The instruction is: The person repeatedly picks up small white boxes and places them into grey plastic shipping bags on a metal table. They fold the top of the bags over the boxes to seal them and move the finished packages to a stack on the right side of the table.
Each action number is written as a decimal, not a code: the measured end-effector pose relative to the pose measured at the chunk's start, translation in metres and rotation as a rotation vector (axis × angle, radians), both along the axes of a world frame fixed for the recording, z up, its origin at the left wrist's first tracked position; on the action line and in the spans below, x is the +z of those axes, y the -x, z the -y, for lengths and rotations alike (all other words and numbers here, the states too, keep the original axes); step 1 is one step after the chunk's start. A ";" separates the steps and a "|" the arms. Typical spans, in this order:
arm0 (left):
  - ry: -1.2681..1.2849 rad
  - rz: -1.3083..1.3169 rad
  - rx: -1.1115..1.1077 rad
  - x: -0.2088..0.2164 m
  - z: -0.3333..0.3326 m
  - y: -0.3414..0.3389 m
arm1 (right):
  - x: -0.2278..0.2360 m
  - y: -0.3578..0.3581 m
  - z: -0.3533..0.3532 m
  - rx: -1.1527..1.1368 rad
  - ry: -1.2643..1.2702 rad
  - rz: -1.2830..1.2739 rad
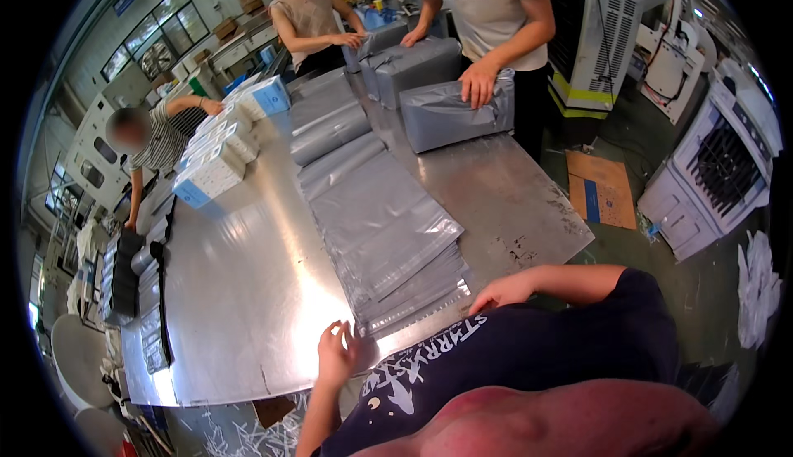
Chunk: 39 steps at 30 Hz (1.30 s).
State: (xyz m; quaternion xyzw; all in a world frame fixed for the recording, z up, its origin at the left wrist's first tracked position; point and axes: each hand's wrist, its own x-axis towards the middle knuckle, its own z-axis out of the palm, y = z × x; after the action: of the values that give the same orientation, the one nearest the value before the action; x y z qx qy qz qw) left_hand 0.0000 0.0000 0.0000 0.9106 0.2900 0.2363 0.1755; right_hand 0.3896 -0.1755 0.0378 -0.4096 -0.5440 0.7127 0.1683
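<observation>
A pile of flat grey plastic mailing bags [384,222] lies fanned along the table, its near ends toward me. Just beside the pile's near left corner is my left hand [337,351], raised at the table edge with fingers bent and apart, holding nothing I can see. My right hand [500,290] is off the near right corner of the bags, close to my shirt. Its fingers look loosely extended, holding nothing visible; the shirt partly hides them. Farther up, a rolled-over bundle of grey bags [330,137] rests on the same strip.
The metal table [248,292] carries white and blue boxes [216,168] at left and wrapped grey packages [458,114] at the far right. Across it, three people handle things. Dark packs [120,275] line the left edge. Cardboard [601,189] and an air cooler [714,160] stand right.
</observation>
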 end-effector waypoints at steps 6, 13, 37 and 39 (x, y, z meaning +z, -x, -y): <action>-0.051 -0.443 -0.013 -0.047 0.036 0.009 | -0.024 -0.066 0.028 0.021 0.375 0.274; 0.054 -0.449 -0.066 -0.060 0.045 0.022 | -0.046 -0.067 0.083 0.270 0.331 0.307; 0.089 -0.415 0.031 -0.062 0.083 0.021 | -0.018 -0.041 0.038 0.360 0.183 0.436; 0.084 -0.416 0.026 -0.061 0.078 0.018 | -0.018 -0.039 0.037 0.349 0.171 0.436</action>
State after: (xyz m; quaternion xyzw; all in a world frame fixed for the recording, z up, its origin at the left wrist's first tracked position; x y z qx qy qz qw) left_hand -0.0184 -0.0778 -0.0614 0.9279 0.3412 0.0333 0.1468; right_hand 0.4290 -0.2129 0.0198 -0.4658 -0.5675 0.6695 -0.1130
